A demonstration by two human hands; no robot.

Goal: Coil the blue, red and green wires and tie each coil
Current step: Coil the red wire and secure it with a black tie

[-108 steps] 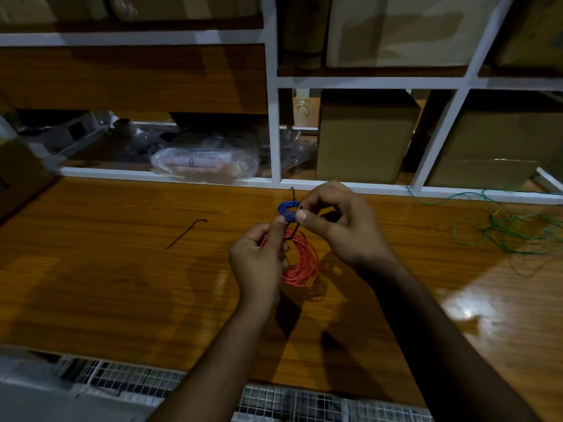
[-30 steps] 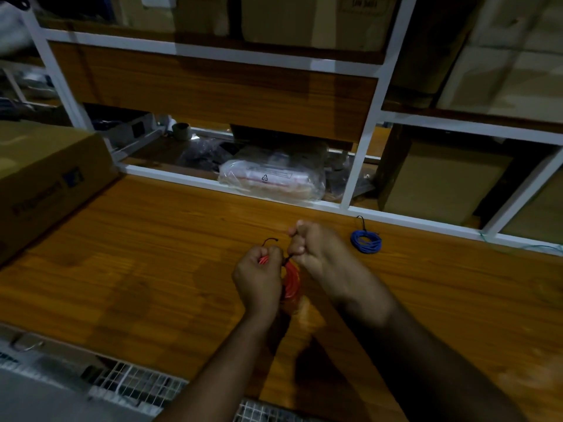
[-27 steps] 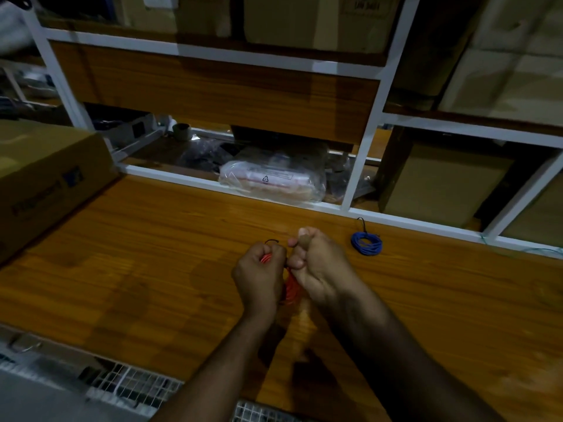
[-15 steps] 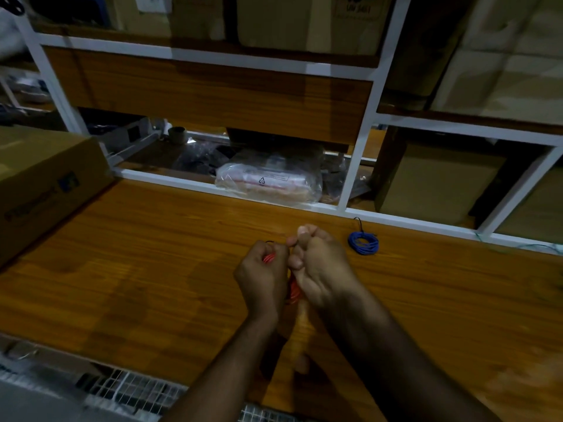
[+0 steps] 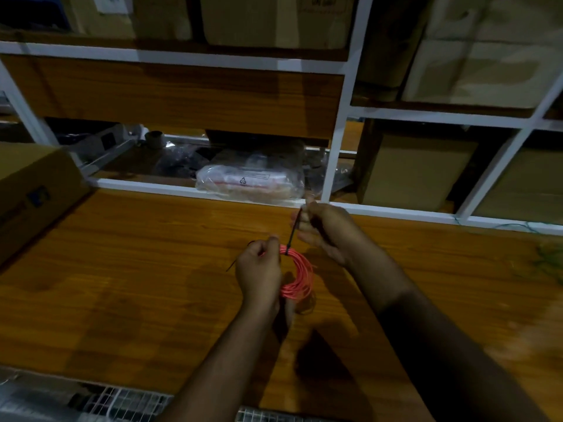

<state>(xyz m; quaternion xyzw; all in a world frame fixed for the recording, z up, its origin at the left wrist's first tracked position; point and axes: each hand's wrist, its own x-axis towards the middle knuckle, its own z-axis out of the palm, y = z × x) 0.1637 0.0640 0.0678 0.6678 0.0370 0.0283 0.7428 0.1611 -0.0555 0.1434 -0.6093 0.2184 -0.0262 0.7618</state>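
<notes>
The red wire coil [image 5: 300,277] hangs just above the wooden table [image 5: 137,269] at the centre of the head view. My left hand [image 5: 259,269] grips its left side. A black tie [image 5: 293,231] wraps the top of the coil, and my right hand [image 5: 323,231] pinches the tie's tail, drawn up and away from the coil. The blue coil is hidden behind my right hand. Loose green wire [image 5: 548,257] lies at the table's far right edge.
A cardboard box [image 5: 33,190] stands at the table's left. Behind the table runs a white shelf frame [image 5: 335,141] with a clear plastic bag [image 5: 249,181] and brown boxes [image 5: 414,172] in its bays. A metal grid [image 5: 122,403] lies below the table's front edge.
My hands were pressed together over the red coil. Now my right hand has pulled up and away with the black tie's tail, and the coil is open to view.
</notes>
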